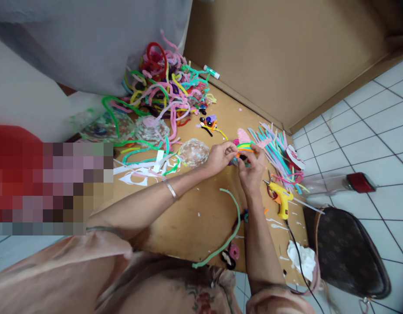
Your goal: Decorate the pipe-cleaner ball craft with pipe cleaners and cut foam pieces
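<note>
Over the table, my left hand [221,158] pinches one end of a small arch of pipe cleaners [244,147] in green, yellow and orange bands. My right hand [252,169] grips the same arch from the other side, thumb and fingers closed around it. Just behind it shows a pink fuzzy piece [243,136], partly hidden by the fingers. A loose pale green pipe cleaner [238,218] curves across the table below my hands. To the right of my right hand lies a yellow glue gun [282,198].
Tangled pipe cleaners [165,87] are heaped at the back left, with clear plastic bowls [194,152] nearby. Straight pipe cleaners [273,144] lie at the right edge. A black cord [296,244] runs past crumpled tissue [302,260]. A brown bag [351,253] sits beside the table.
</note>
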A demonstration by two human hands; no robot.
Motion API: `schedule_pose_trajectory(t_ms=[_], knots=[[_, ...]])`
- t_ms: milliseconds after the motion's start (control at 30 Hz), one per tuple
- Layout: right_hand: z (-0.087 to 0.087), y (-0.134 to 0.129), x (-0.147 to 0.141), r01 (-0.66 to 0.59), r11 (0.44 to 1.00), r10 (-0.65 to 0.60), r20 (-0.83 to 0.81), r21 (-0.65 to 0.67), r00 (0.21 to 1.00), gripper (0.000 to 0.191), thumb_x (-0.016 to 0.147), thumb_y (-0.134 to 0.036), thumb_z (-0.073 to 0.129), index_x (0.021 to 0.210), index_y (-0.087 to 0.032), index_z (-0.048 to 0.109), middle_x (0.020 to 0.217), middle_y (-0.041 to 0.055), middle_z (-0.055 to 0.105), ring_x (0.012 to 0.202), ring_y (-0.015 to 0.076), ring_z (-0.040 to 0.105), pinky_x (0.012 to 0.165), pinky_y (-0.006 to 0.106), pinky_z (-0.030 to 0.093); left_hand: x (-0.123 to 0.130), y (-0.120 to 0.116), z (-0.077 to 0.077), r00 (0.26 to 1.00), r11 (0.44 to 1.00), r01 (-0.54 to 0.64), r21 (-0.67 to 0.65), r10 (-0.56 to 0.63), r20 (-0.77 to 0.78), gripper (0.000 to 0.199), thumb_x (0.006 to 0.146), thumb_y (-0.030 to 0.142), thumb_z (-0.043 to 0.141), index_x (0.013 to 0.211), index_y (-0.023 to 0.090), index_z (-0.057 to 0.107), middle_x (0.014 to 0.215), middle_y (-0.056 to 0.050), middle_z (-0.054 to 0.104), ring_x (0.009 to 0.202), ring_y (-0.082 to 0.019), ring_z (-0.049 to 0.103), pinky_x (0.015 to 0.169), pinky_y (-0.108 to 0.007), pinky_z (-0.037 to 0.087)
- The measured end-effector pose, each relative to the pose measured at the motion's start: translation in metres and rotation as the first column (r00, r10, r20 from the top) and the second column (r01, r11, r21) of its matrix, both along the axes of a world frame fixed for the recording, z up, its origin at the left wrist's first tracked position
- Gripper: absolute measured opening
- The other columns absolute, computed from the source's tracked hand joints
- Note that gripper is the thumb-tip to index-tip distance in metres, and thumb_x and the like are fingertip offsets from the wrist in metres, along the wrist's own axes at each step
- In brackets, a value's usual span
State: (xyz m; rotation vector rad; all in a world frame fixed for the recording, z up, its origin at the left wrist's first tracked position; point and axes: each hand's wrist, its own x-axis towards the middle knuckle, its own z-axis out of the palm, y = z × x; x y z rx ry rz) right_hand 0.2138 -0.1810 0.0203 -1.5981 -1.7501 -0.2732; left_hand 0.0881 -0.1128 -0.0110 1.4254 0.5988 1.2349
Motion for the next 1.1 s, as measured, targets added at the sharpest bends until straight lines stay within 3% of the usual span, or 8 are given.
schedule_pose_trajectory(t_ms=[267,733,933,1100], knots=[[-0.002,0.000,-0.004,0.014,1.000,-0.016,0.062,0.025,0.998,0.016,0.083,-0.018,0.059,0.096,-0.021,0.067,0.120,0.0115,0.055,0.118,0.0276,0.052,0.098,0.048,0.045,-0.001,0.002,-0.001,0.988,0.989,-0.091,0.118,0.104,-0.113,0.006,0.076,0.012,0.063,0.079,0.014,0.068,0.072,0.000,0.062,0.063,-0.009,0.053,0.061,-0.021,0.044],[-0.003,0.000,-0.011,0.095,0.994,-0.103,0.204,0.050,0.973,0.013,0.085,-0.021,0.056,0.094,-0.020,0.066,0.120,0.0148,0.056,0.116,0.0283,0.053,0.096,0.047,0.045,0.000,0.000,-0.001,0.992,0.986,-0.106,0.130,0.114,-0.053,0.013,0.077,0.007,0.058,0.088,0.015,0.059,0.075,0.001,0.062,0.069,-0.009,0.058,0.070,-0.020,0.049],[-0.003,0.000,-0.014,0.128,0.991,-0.134,0.183,0.046,0.974,0.013,0.085,-0.020,0.054,0.093,-0.021,0.064,0.120,0.0144,0.055,0.116,0.0282,0.051,0.095,0.047,0.043,0.001,-0.003,-0.005,0.983,0.985,-0.174,-0.002,0.173,-0.054,0.017,0.076,0.004,0.053,0.087,0.016,0.058,0.080,0.001,0.063,0.070,-0.010,0.059,0.071,-0.021,0.050],[-0.003,0.001,-0.015,0.125,0.991,-0.131,0.170,0.046,0.977,0.011,0.084,-0.020,0.054,0.091,-0.021,0.063,0.119,0.0136,0.055,0.116,0.0285,0.051,0.096,0.048,0.043,0.007,-0.009,-0.008,0.994,0.988,-0.105,-0.110,0.108,0.018,0.010,0.078,0.007,0.055,0.083,0.016,0.056,0.074,0.002,0.061,0.065,-0.009,0.058,0.069,-0.021,0.051]])
